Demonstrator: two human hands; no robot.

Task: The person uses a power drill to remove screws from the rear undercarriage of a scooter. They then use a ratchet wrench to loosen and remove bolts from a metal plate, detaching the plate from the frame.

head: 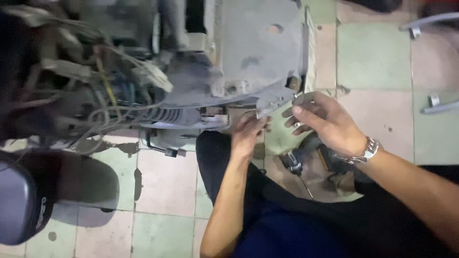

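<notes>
Seen from the head camera, a person crouches over a stripped scooter on a tiled floor, both bare forearms stretched forward to the lower edge of its grey underside panel [260, 52]. The left hand [246, 134] is pressed up against the panel's torn bottom lip, fingers curled at the edge; blur hides whether they pinch it. The right hand [322, 122], a metal bracelet [366, 152] at the wrist, is held palm inward just beside the same edge, fingers loosely bent with a small pale piece at the fingertips; how firmly it is gripped cannot be told.

A tangle of wires [103, 102] spills from the open bodywork to the left, well apart from the hands. A dark seat or cover [19, 200] lies at the lower left. Beneath the right wrist a screwdriver [299, 174] rests on the floor, near the person's dark trouser leg. Two pale metal bars [437, 105] lie on the tiles at far right.
</notes>
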